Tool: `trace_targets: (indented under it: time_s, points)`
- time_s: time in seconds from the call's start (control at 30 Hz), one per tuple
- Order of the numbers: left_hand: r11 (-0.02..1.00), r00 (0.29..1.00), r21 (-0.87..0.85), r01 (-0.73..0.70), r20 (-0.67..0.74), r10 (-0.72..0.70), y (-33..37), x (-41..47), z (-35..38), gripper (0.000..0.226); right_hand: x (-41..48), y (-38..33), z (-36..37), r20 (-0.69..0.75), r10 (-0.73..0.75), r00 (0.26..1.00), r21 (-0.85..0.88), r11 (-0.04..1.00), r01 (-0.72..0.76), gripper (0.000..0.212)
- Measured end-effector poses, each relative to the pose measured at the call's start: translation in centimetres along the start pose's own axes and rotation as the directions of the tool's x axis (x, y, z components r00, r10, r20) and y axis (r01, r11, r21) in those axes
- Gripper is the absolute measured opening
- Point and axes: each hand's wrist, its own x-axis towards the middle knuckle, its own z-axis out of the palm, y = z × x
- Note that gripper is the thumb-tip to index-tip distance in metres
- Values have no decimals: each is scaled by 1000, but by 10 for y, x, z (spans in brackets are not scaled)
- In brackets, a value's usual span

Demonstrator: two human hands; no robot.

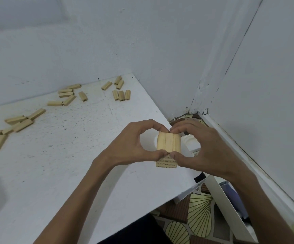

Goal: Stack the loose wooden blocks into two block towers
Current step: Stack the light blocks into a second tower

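My left hand and right hand both pinch the top three-block row of the tower, close to the counter edge, where I judge an uneven squeeze could topple it.

- Block tower, near the worktop's right edge: pale bare wood, showing a matt, smooth face. The sides of the lower layers are carrying dark printed marks, too small to read.
- Loose blocks, lying along the far and left edges: the same pale wood, looking matt and unvarnished.
- Worktop: white board, matt, showing fine pitting, dark specks and scuffs.
- Wall: painted plaster, matt, with paint flaking at the corner.
- Floor: patterned sheet covering, giving off a slight sheen.
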Motion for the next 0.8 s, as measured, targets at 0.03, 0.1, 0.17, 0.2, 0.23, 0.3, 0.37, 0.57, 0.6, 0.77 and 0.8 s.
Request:
trace_targets:
  time_s: [0.03,0.1,0.17,0.2,0.23,0.3,0.37,0.57,0.6,0.77,0.8]
  points:
    - [1000,1000,4,1,2,-1,0,0,0,48,0,0,0,-1,-3,1000,0,1000,3,56]
    - [1000,1000,6,3,2,-3,-1,-1,1,48,-2,0,1,-5,-5,1000,7,1000,5,56]
    - [1000,1000,2,4,0,-4,-1,-2,2,48,-3,0,2,-11,3,1000,9,1000,-2,56]
    - [1000,1000,-2,6,-2,-6,-1,-2,2,47,-3,0,2,-11,5,1000,7,1000,-5,57]
    - [1000,1000,-5,8,-4,-8,-2,-2,2,47,-3,0,2,-9,7,1000,5,1000,-7,57]
    - [1000,1000,-9,11,-6,-11,-2,-2,2,47,-3,0,2,-8,13,1000,11,1000,-13,57]
    - [1000,1000,-17,12,-6,-12,-3,-3,3,46,-3,-1,2,-8,19,1000,20,1000,-19,56]
    - [1000,1000,-20,2,-15,-2,-4,-2,4,47,-5,-2,2,-18,16,1000,-3,1000,-17,56]
    - [1000,1000,-23,1,-16,-1,-4,-2,5,47,-4,-1,2,-20,11,1000,-11,1000,-12,55]
    - [1000,1000,-25,3,-17,-3,-5,-1,4,46,-4,0,2,-16,8,1000,-27,1000,-8,55]
    - [1000,1000,-28,4,-16,-4,-6,-2,4,46,-4,0,3,-15,9,1000,-29,1000,-9,56]
